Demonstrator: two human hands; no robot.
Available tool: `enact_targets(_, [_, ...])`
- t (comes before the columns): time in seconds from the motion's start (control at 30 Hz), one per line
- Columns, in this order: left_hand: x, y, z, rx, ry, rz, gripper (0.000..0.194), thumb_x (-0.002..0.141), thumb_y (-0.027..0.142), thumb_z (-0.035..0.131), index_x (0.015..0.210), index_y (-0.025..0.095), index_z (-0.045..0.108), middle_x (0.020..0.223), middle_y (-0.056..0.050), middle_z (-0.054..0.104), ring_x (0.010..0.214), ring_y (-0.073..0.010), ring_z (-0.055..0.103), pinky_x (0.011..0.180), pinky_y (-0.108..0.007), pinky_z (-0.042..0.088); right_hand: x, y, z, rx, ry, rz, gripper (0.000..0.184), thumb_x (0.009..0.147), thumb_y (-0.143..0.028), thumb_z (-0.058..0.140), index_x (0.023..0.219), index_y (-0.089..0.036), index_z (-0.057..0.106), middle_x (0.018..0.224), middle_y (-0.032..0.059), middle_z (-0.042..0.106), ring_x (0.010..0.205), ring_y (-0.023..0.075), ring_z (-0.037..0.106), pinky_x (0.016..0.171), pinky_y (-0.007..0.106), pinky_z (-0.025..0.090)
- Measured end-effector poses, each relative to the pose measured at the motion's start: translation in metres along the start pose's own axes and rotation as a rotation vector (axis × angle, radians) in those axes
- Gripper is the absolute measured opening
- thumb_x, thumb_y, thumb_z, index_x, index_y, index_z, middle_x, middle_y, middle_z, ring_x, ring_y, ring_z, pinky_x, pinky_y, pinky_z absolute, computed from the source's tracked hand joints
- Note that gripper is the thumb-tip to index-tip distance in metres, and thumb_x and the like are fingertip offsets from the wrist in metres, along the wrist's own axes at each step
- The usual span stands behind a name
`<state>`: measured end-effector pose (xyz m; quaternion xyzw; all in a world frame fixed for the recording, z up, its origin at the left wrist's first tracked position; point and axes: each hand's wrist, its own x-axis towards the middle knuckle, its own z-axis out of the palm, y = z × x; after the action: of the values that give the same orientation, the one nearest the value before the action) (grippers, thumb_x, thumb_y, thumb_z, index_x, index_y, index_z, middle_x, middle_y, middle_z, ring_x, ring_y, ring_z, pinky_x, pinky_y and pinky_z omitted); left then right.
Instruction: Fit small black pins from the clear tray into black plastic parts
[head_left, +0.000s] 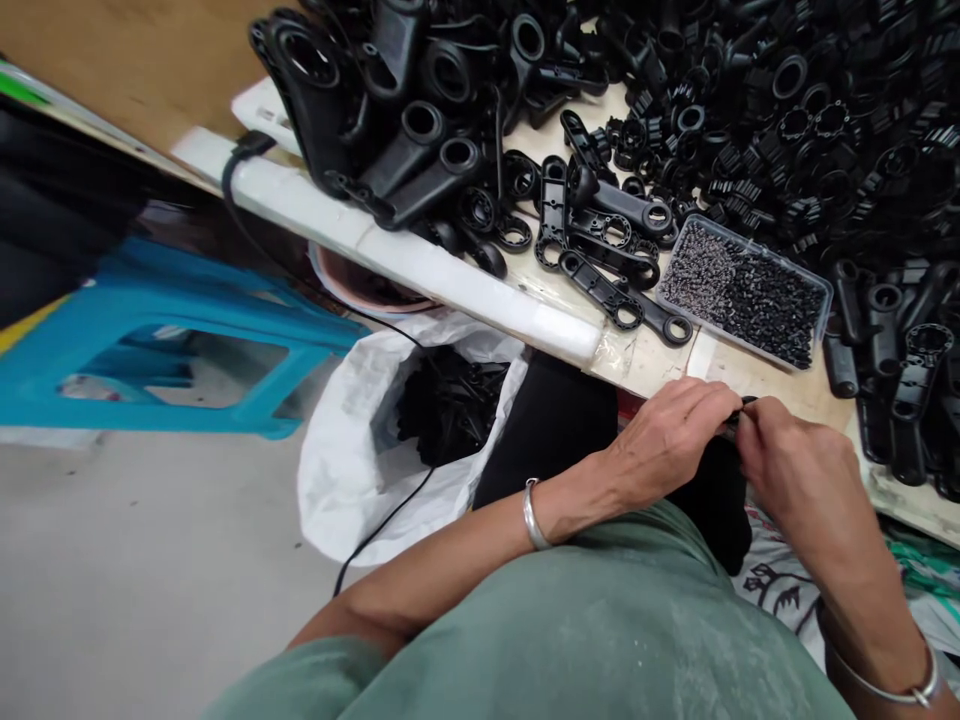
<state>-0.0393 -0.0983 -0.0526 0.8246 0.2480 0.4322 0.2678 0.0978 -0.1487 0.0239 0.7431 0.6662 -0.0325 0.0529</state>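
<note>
You have two silver bracelets [533, 515], one clear box [739, 336], one blue stool [45, 350], one white sack [337, 460], one black cord [229, 195], and more black plastic parts [420, 190] than can be counted.

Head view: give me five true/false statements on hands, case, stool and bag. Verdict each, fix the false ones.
1. The left hand and right hand meet at a small black part. True.
2. The clear case holds only black pieces. False: the case holds silver-grey pieces on one side and black ones on the other.
3. A bracelet shows on each wrist. True.
4. The blue stool stands at the right edge of the picture. False: the stool is at the left.
5. The white bag is open, with dark pieces showing inside. True.
</note>
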Motion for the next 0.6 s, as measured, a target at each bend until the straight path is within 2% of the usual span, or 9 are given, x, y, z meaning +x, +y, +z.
enact_targets(0.13, [-0.004,-0.001,0.005,-0.052,0.047,-0.010,0.013,0.103,0.018,0.043,0.104,0.014,0.055,0.094,-0.007,0.069,0.089,-0.0155,0.063,0.085,-0.030,0.055,0.000,0.018,0.011,0.737,-0.075,0.221,0.028,0.088,-0.042,0.057,0.076,-0.018,0.063,0.057,0.0017,0.065,0.045,0.0142,0.063,0.046,0.023,0.047])
enact_targets(0.2, [-0.006,-0.002,0.007,-0.083,0.115,0.004,0.011,0.102,0.018,0.046,0.106,0.013,0.055,0.096,-0.007,0.070,0.092,-0.0153,0.065,0.088,-0.030,0.056,-0.003,0.023,0.018,0.993,-0.024,0.322,0.033,0.082,-0.050,0.067,0.080,-0.017,0.066,0.059,0.0019,0.067,0.044,0.0131,0.062,0.045,0.022,0.050])
enact_targets(0.37, [-0.006,0.003,0.007,-0.114,0.255,0.008,0.009,0.099,0.014,0.052,0.107,0.014,0.056,0.100,-0.009,0.071,0.095,-0.0156,0.068,0.088,-0.030,0.059,-0.016,0.021,0.030,1.286,0.229,0.441,0.045,0.074,-0.044,0.080,0.106,-0.019,0.060,0.075,0.0028,0.074,0.058,0.0176,0.071,0.058,0.029,0.062])
enact_targets(0.5, [-0.003,0.011,0.007,-0.137,0.302,0.039,0.009,0.098,0.015,0.055,0.106,0.014,0.057,0.100,-0.010,0.072,0.096,-0.0163,0.070,0.088,-0.031,0.060,-0.018,0.014,0.029,1.562,0.200,0.430,0.064,0.072,-0.036,0.083,0.124,-0.024,0.049,0.091,0.0024,0.075,0.074,0.0187,0.074,0.068,0.033,0.064])
enact_targets(0.6, [-0.003,0.015,0.009,-0.142,0.317,0.046,0.009,0.097,0.013,0.056,0.106,0.014,0.058,0.101,-0.009,0.072,0.098,-0.0162,0.070,0.089,-0.031,0.061,-0.015,0.005,0.027,1.712,0.217,0.447,0.063,0.068,-0.031,0.085,0.122,-0.024,0.052,0.093,0.0005,0.073,0.081,0.0158,0.073,0.072,0.029,0.063])
